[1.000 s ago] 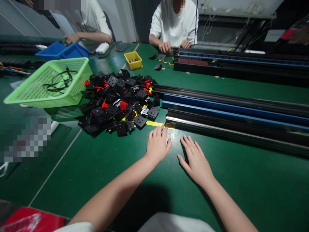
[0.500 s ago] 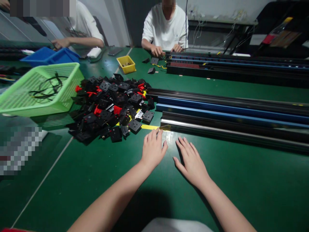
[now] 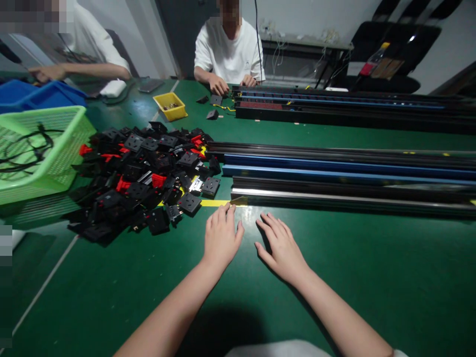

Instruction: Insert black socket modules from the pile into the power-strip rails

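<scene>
My left hand rests on the green table with its fingers stretched out, the fingertips at the yellow strip by the near end of a long black rail. Beside it my right hand lies with fingers apart, just short of the same rail, holding nothing. Behind that rail run a blue rail and another dark rail. Left of the rails sits a heap of black socket modules with some red parts among them.
A green basket holding black cable stands left of the heap. Farther back are a yellow tray of small parts and blue bins. Across the table, a person handles parts at a long black housing; another person's arm is at left.
The view has swung to the right, so the heap, basket and rails sit farther left in the picture. Both my hands stay open in about the same place on the table.
</scene>
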Demonstrator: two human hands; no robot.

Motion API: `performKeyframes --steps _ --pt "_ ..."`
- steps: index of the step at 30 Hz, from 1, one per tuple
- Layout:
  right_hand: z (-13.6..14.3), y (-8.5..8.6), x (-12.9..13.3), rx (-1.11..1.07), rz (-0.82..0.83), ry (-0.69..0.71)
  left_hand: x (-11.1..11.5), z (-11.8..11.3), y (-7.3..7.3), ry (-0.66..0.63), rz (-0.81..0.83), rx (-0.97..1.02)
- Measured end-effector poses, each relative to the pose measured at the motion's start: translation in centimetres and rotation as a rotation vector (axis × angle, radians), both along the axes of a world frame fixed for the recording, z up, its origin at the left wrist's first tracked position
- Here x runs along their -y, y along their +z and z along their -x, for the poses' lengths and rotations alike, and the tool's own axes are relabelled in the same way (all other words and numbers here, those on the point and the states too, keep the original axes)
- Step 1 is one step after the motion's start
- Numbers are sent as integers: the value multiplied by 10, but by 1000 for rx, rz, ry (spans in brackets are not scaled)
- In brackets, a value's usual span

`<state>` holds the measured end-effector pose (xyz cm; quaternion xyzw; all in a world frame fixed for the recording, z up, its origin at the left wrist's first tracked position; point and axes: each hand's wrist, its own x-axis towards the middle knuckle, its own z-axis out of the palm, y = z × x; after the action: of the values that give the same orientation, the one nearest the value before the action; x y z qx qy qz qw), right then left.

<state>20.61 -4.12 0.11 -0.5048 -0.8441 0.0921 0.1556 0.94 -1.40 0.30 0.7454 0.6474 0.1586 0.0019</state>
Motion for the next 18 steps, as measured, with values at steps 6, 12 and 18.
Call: performKeyframes --steps 6,12,18 --pt "-21 9 -21 -99 -246 -71 0 1 1 -6 -22 -3" --pt "-49 10 -68 -64 -457 -373 -1 1 -2 -10 -67 -14" --pt "-52 3 -99 10 -470 -408 -2 1 -4 -17 -78 -30"
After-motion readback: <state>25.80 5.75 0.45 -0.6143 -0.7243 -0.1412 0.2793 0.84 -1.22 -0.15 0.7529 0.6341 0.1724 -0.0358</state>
